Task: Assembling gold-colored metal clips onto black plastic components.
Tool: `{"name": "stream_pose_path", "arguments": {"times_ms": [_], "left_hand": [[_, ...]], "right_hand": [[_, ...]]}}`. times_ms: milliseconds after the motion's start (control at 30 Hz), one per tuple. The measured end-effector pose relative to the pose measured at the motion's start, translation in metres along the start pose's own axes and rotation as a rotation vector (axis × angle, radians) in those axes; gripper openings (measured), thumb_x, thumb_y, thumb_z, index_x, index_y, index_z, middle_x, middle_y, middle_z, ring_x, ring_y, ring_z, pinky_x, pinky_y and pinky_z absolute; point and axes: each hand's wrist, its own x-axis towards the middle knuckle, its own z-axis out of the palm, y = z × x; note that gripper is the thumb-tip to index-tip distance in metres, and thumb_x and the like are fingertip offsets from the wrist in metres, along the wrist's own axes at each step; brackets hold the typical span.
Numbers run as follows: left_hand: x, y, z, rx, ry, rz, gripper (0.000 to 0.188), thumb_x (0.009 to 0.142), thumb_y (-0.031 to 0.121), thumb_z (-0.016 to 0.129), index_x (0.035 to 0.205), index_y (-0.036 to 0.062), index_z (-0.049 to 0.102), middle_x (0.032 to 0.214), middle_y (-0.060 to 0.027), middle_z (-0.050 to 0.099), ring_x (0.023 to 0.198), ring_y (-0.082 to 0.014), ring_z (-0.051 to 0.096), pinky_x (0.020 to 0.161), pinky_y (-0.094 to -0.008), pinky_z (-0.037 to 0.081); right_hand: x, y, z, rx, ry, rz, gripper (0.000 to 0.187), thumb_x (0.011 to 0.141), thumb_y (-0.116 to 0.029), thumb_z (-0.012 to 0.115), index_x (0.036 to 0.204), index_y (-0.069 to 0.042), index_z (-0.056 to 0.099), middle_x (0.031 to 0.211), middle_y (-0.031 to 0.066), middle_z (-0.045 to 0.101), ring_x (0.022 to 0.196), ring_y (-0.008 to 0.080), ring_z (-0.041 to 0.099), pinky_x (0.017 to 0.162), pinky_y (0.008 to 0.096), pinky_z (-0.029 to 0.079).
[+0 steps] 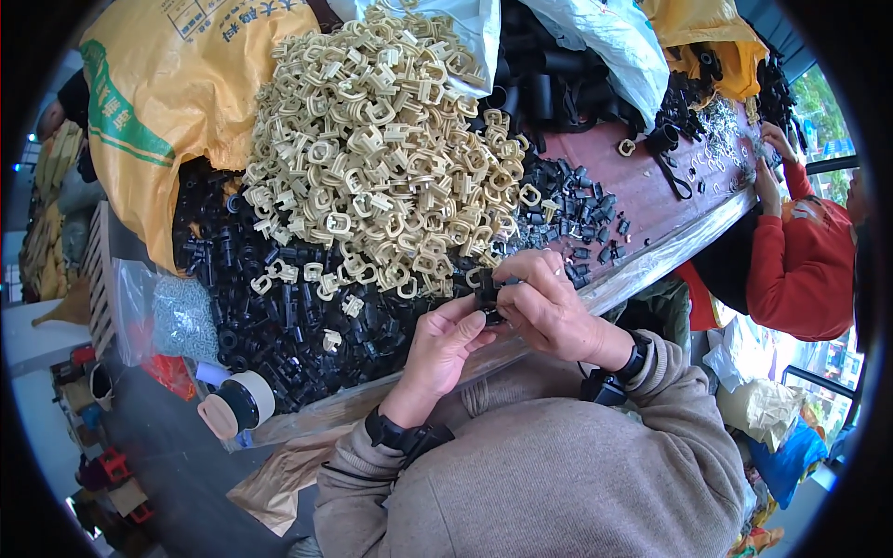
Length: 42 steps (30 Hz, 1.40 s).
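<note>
Close together at the table's near edge, my left hand point(443, 352) and my right hand point(547, 309) meet around a small black plastic part point(491, 316). The left thumb and fingers pinch it from one side. From the other side the right fingers close on it, hiding much of its shape. Just beyond my hands rises a large heap of cream plastic clips point(372, 149), ring-like in form. Loose black plastic parts point(298, 335) lie spread to the left of my hands, and smaller black pieces point(567, 214) lie to the right of the heap.
A torn yellow sack point(214, 93) stands far left, near a bag of small grey pieces point(183, 316). A lidded cup point(249, 405) sits at the left corner. Far right, a person in a red top point(809, 260) works at the same table point(595, 153).
</note>
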Motion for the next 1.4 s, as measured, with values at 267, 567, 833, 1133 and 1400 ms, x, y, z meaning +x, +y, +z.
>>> {"name": "stream_pose_path", "arguments": {"times_ms": [267, 567, 833, 1133, 1400], "left_hand": [[-0.005, -0.005, 0.001, 0.014, 0.037, -0.003, 0.031, 0.081, 0.013, 0.057, 0.109, 0.0002, 0.052, 0.098, -0.0068, 0.059, 0.084, -0.0157, 0.059, 0.070, -0.0230, 0.048], [-0.003, -0.005, -0.012, -0.093, 0.020, -0.108, 0.026, 0.081, 0.013, 0.057, 0.103, 0.0003, 0.054, 0.093, -0.0090, 0.060, 0.083, -0.0201, 0.060, 0.070, -0.0242, 0.051], [0.002, -0.003, -0.012, -0.121, -0.011, -0.137, 0.029, 0.081, 0.013, 0.057, 0.106, -0.0009, 0.053, 0.096, -0.0103, 0.059, 0.081, -0.0196, 0.061, 0.070, -0.0234, 0.050], [-0.002, -0.009, -0.008, -0.069, 0.022, -0.060, 0.029, 0.081, 0.014, 0.057, 0.106, -0.0005, 0.053, 0.095, -0.0086, 0.060, 0.080, -0.0175, 0.061, 0.070, -0.0227, 0.049], [0.000, -0.007, -0.006, -0.062, 0.054, -0.037, 0.027, 0.080, 0.013, 0.058, 0.104, 0.0002, 0.054, 0.092, -0.0105, 0.060, 0.081, -0.0167, 0.060, 0.072, -0.0254, 0.051]], "right_hand": [[-0.007, -0.005, 0.000, -0.081, -0.047, -0.052, 0.023, 0.063, -0.005, 0.059, 0.084, -0.005, 0.050, 0.099, 0.0106, 0.047, 0.090, 0.0266, 0.046, 0.074, 0.0357, 0.034], [-0.005, 0.009, 0.007, -0.022, -0.082, -0.213, 0.028, 0.060, -0.004, 0.061, 0.086, -0.004, 0.051, 0.101, 0.0108, 0.047, 0.091, 0.0264, 0.046, 0.074, 0.0353, 0.035], [-0.003, 0.016, 0.005, 0.132, -0.123, -0.057, 0.023, 0.062, -0.005, 0.062, 0.082, -0.004, 0.052, 0.101, 0.0108, 0.048, 0.094, 0.0272, 0.046, 0.077, 0.0356, 0.035], [-0.007, 0.004, 0.006, 0.110, -0.076, -0.039, 0.016, 0.066, -0.002, 0.062, 0.079, -0.004, 0.053, 0.096, 0.0108, 0.048, 0.090, 0.0272, 0.046, 0.078, 0.0357, 0.035], [-0.015, 0.006, 0.011, 0.189, 0.147, 0.077, 0.013, 0.069, -0.002, 0.061, 0.079, -0.004, 0.054, 0.091, 0.0114, 0.049, 0.085, 0.0264, 0.046, 0.075, 0.0355, 0.038]]}}
